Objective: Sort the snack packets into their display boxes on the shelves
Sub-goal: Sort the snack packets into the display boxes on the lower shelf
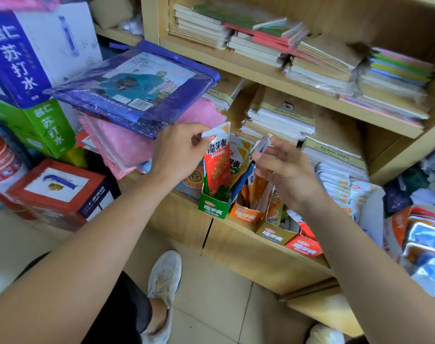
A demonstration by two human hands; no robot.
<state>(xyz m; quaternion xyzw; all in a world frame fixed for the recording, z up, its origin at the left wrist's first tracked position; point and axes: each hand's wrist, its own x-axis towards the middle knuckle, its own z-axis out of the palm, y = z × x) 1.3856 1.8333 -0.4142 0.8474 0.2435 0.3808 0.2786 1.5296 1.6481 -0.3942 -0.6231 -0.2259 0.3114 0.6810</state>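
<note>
- Straight ahead and to the right, a wooden shelf unit [248, 254] filled most of the view. Stacks of notebooks [323, 63] lay on its upper shelves.
- At the left, beside the unit, a blue carton [18, 53] stood on a green carton [45, 125].
- A blue raincoat package [137, 88] lay tilted on pink dotted packages [117, 145], its right corner reaching the shelf unit's left edge.
- The left hand [176, 152] was raised at the left end of the lowest shelf. Its thumb and fingers pinched the white top of a red-orange snack packet [216, 167].
- The right hand [290, 175] was just right of it, with its fingers spread and nearly straight. Their tips were at the top of a pale packet [262, 145]; whether they pinched it could not be told.
- Loose white packets [340, 184] lay heaped further right on the same shelf.
- Four display boxes stood in a row along that shelf's front edge: a green box [212, 207], an orange box [246, 214], an olive box [273, 235] and a red box [304, 247].
- The red-orange snack packet stood upright, its lower end inside the green box, with other packets behind it.
- A white shoe [164, 274] rested on the tiled floor below.
</note>
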